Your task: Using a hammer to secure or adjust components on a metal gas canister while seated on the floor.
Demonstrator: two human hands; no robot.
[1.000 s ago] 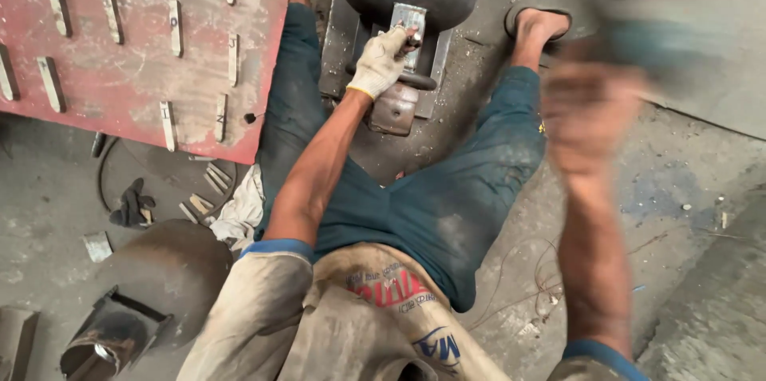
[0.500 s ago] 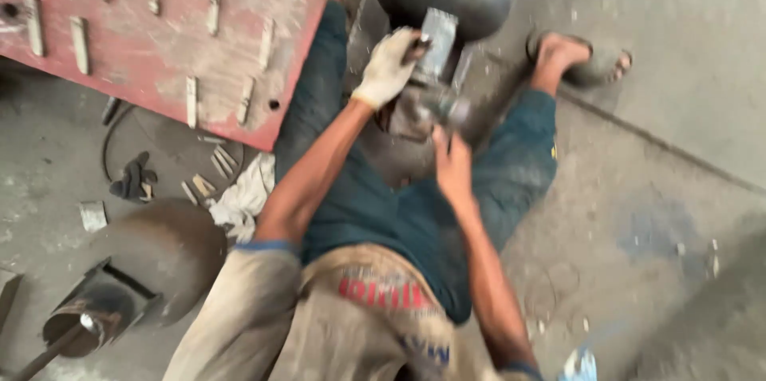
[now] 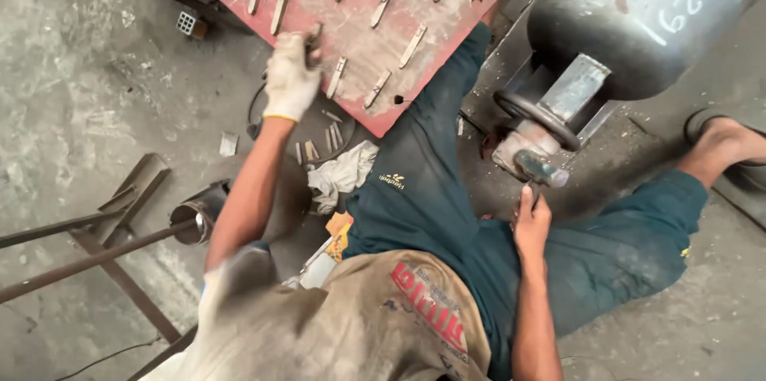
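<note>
Lying upright, long axis up-down, a metal strip (image 3: pixel 314 36) seems pinched by the gloved left hand (image 3: pixel 290 78).

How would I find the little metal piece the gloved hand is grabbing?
Find the big red board at the top, dotted with short metal strips. Go to its lower left edge, where the left hand in a white glove rests. The dark strip poking from that grip is the only one a hand is holding.

The left hand (image 3: pixel 292 78), gloved in white, is stretched far to the left on a straight arm, its fingers curled shut. The bare right hand (image 3: pixel 531 221) is held nearer, to the right, forearm upright, fingers loosely bent.
</note>
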